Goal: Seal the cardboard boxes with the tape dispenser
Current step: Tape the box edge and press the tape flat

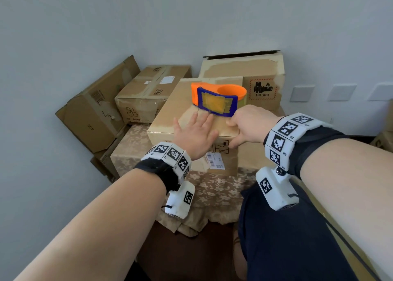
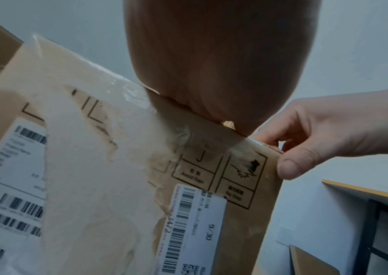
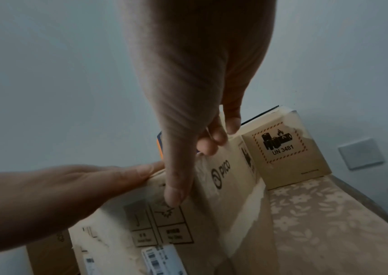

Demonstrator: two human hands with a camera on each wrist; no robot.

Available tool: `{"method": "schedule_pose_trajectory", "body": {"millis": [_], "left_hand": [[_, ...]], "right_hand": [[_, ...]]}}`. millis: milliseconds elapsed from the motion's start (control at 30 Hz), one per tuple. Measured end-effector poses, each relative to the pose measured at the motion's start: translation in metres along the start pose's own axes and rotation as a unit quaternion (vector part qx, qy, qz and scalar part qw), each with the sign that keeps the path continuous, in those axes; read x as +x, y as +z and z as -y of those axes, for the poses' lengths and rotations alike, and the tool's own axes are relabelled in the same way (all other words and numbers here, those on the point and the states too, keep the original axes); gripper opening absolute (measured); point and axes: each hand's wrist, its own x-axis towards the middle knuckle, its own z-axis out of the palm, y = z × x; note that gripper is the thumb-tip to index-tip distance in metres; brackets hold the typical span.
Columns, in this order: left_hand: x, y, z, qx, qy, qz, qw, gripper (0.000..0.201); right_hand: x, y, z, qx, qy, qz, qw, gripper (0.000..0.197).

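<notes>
Two hands are on the front cardboard box in the head view: the left hand lies flat with fingers spread on its top, the right hand grips its near right corner at 3 o'clock. At 12 o'clock on this box rests the orange and blue tape dispenser.

From the left wrist, the palm presses the box edge.

From the right wrist, the thumb lies down the front face, the fingers curl over the top.
</notes>
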Motion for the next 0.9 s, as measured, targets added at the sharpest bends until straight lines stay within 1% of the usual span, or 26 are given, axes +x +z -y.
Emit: {"method": "schedule_pose_trajectory", "body": {"millis": [100, 233, 300, 367, 433, 533, 600, 667, 700, 800, 900], "left_hand": [[-0.003, 0.002, -0.007, 0.011, 0.031, -0.008, 0.999, 0.06], [-0.009, 0.008, -0.023, 0.023, 0.065, -0.023, 0.997, 0.065], [-0.013, 0.011, -0.025, 0.03, 0.08, -0.027, 0.996, 0.068], [-0.018, 0.013, -0.021, 0.051, 0.102, -0.023, 0.993, 0.07], [-0.022, 0.015, -0.011, 0.08, 0.128, -0.025, 0.988, 0.069], [-0.026, 0.019, 0.005, 0.116, 0.145, -0.034, 0.982, 0.065], [-0.029, 0.02, 0.015, 0.122, 0.125, -0.033, 0.984, 0.063], [-0.032, 0.022, 0.025, 0.105, 0.088, -0.039, 0.99, 0.064], [-0.033, 0.023, 0.031, 0.093, 0.066, -0.046, 0.992, 0.065], [-0.038, 0.028, 0.051, 0.056, -0.002, -0.069, 0.996, 0.067], [-0.042, 0.03, 0.075, 0.016, -0.066, -0.087, 0.994, 0.065]], "right_hand": [[-0.002, 0.005, -0.003, 0.001, -0.014, -0.01, 1.0, 0.05], [-0.002, 0.017, -0.006, -0.005, -0.03, -0.041, 0.999, 0.069], [-0.003, 0.021, -0.007, 0.01, -0.031, -0.048, 0.998, 0.073], [-0.007, 0.023, -0.005, 0.01, -0.027, -0.051, 0.998, 0.073], [-0.011, 0.025, -0.002, -0.019, -0.024, -0.053, 0.998, 0.072], [-0.017, 0.023, 0.003, -0.071, -0.031, -0.085, 0.993, 0.07], [-0.019, 0.021, 0.006, -0.1, -0.05, -0.114, 0.987, 0.061], [-0.02, 0.019, 0.014, -0.123, -0.091, -0.137, 0.979, 0.052], [-0.02, 0.019, 0.02, -0.134, -0.115, -0.143, 0.974, 0.051], [-0.009, 0.024, 0.041, -0.152, -0.172, -0.145, 0.962, 0.057], [0.006, 0.028, 0.058, -0.138, -0.193, -0.124, 0.963, 0.069]]}}
